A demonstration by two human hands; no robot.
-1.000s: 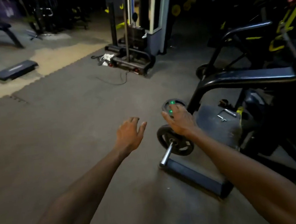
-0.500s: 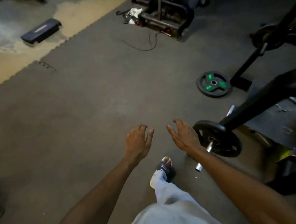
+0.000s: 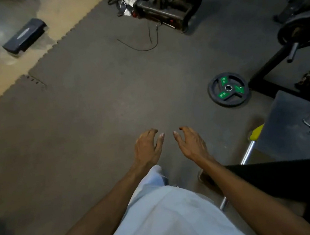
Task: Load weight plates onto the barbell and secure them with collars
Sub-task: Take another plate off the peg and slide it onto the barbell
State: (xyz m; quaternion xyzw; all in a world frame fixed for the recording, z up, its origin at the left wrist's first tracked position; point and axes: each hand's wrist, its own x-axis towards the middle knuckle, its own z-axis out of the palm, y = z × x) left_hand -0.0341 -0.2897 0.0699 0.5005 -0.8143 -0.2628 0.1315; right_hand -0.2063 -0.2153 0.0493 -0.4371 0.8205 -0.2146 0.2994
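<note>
Two bare hands, left hand point(image 3: 147, 147) and right hand point(image 3: 191, 143), loosely spread, grasping nothing, over dull grey rubber floor mat point(image 3: 90, 110) with toothed edge. Round black weight plate point(image 3: 228, 89), green three-spoke inserts, lettering unreadable, flat ahead-right, well apart. Chrome barbell point(image 3: 246, 154) low right, near the right forearm.

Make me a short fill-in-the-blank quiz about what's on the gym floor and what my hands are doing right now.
1. The loose weight plate lying flat on the floor has inserts coloured ____.
2. The left hand and right hand are both ____, holding nothing.
3. The loose weight plate lies to the ____ of both hands.
4. The dark step platform sits at the upper ____ of the view.

Missing words: green; open; right; left
</note>
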